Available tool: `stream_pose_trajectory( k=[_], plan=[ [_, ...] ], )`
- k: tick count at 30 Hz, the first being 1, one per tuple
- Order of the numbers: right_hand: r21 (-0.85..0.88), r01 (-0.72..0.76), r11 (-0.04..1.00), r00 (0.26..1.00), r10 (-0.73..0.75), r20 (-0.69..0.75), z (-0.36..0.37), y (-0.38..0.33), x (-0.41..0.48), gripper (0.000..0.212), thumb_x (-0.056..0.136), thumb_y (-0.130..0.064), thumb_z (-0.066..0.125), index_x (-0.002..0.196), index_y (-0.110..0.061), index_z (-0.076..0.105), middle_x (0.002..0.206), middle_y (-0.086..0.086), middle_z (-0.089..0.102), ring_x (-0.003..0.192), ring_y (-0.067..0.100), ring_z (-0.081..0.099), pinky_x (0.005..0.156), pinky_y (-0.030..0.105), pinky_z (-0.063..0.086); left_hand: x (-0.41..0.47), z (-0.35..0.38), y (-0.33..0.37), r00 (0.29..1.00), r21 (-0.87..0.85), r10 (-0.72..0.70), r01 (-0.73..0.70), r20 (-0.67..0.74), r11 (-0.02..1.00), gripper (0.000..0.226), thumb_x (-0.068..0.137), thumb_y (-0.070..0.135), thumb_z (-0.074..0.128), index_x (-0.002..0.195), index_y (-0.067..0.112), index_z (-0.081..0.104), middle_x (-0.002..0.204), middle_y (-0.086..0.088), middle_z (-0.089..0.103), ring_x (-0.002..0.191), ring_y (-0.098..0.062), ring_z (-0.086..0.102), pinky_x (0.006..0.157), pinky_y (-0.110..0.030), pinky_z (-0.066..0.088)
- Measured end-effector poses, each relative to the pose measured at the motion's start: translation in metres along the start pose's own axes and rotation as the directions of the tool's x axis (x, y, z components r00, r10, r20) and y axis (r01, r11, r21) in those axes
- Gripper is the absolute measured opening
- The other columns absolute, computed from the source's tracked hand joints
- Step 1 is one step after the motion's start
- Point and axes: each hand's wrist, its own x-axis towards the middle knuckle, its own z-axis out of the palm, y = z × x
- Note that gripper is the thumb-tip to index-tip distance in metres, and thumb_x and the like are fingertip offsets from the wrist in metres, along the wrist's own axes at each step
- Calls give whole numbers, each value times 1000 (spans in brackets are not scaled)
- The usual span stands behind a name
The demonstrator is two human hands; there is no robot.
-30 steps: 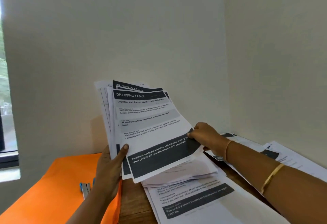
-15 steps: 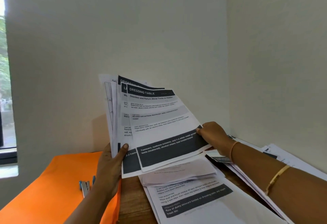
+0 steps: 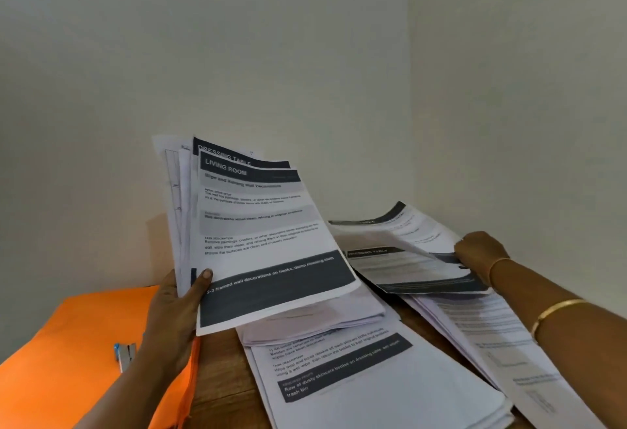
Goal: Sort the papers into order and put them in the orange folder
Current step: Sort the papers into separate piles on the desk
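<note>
We see the left hand (image 3: 173, 313) at 7 o'clock holding a fanned bundle of papers (image 3: 190, 211) nearly upright. Its fingers are curled behind the bundle and its thumb is pressed on the lower left corner of the front sheet (image 3: 268, 245). That sheet is white with a dark header bar reading "LIVING ROOM", grey text boxes, and a broad dark band with white lettering across its bottom. Behind it, at its 11 o'clock, a second dark header (image 3: 224, 153) reads "DRESSING TABLE". The bundle's back sheets show only pale edges with faint ruled lines.

At 3 o'clock the right hand (image 3: 481, 252) pinches the right edge of loose printed sheets (image 3: 407, 269), one headed "DRESSING TABLE". The top one curls upward, and we cannot tell how many sheets the fingers hold. Two gold bangles (image 3: 556, 310) circle that wrist and forearm.

The orange folder (image 3: 68, 344) lies flat at 8 o'clock, closed, its edge just beside the left wrist. A small blue and silver tool (image 3: 125, 355) rests on it, too small to name.

On the wooden table (image 3: 220, 377), at 5 o'clock, lies a thick pile of sheets (image 3: 373, 394) whose dark band mentions dusty skincare bottles. A thinner sheaf (image 3: 312, 323) lies across its far end. Another spread pile (image 3: 492, 344) lies at 4 o'clock, under the right forearm.
</note>
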Motion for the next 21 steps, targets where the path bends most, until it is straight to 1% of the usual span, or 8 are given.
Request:
stream_pose_trajectory(
  k=[4, 8, 11, 13, 16, 18, 20, 21],
  plan=[
    [-106, -87, 991, 996, 87, 2, -6, 26, 7, 25, 88, -4, 49, 64, -5, 43, 67, 11, 45, 65, 25, 47, 53, 26, 33, -2, 2, 0, 1000, 14, 3, -3, 0, 1000, 17, 91, 14, 56, 105, 21, 60, 106, -9, 67, 92, -23, 63, 67, -25, 59],
    [-5, -121, 993, 990, 122, 76, 0, 38, 15, 21, 87, 0, 48, 66, -4, 45, 66, 9, 44, 58, 23, 41, 50, 25, 29, -3, 6, 1, 1000, 26, 0, 1, -29, 1000, 13, 91, 13, 56, 98, 23, 59, 99, -6, 66, 85, -20, 63, 57, -20, 57],
    [119, -83, 989, 996, 80, 27, 6, 37, 19, 5, 85, 0, 52, 86, 0, 46, 71, 10, 46, 60, 23, 42, 50, 25, 30, -3, 4, 1, 1000, 37, -6, 7, -28, 999, 15, 91, 14, 56, 101, 24, 59, 101, -7, 66, 88, -22, 63, 58, -22, 58],
    [225, -49, 973, 999, 52, -8, 10, 35, 21, 20, 85, -1, 51, 103, -2, 42, 86, 14, 48, 67, 23, 43, 55, 26, 35, -2, 3, 0, 1000, 37, -10, 11, -24, 999, 16, 90, 15, 56, 103, 23, 60, 104, -9, 67, 91, -25, 63, 60, -24, 59],
    [288, -17, 957, 999, 27, -32, 14, 30, 21, 48, 88, 0, 48, 134, -1, 34, 127, 23, 44, 94, 32, 49, 67, 27, 39, -2, 3, 0, 1000, 39, -16, 17, -20, 999, 19, 90, 15, 57, 107, 20, 59, 106, -10, 66, 92, -26, 63, 62, -25, 59],
    [158, 7, 987, 1000, -4, -21, 18, 26, 13, 58, 90, -4, 48, 143, -5, 23, 140, 26, 29, 112, 40, 46, 82, 32, 42, -3, 5, 1, 1000, 39, -15, 15, -13, 999, 20, 87, 17, 58, 107, 20, 59, 107, -10, 66, 92, -26, 63, 65, -27, 59],
    [-219, 78, 973, 991, -100, -88, 24, 23, 5, 61, 93, -16, 48, 145, -9, 17, 142, 24, 25, 121, 42, 39, 98, 43, 38, -4, 6, 3, 1000, 36, -13, 13, 2, 999, 26, 80, 22, 61, 106, 21, 60, 108, -11, 66, 94, -27, 63, 69, -30, 58],
    [-405, 135, 904, 966, -212, -150, 28, 22, 2, 59, 94, -21, 47, 145, -9, 19, 142, 24, 28, 124, 41, 38, 102, 46, 34, -5, 7, 4, 1000, 35, -11, 11, 7, 999, 30, 76, 24, 62, 106, 21, 60, 109, -11, 66, 95, -28, 63, 71, -31, 58]
  ],
)
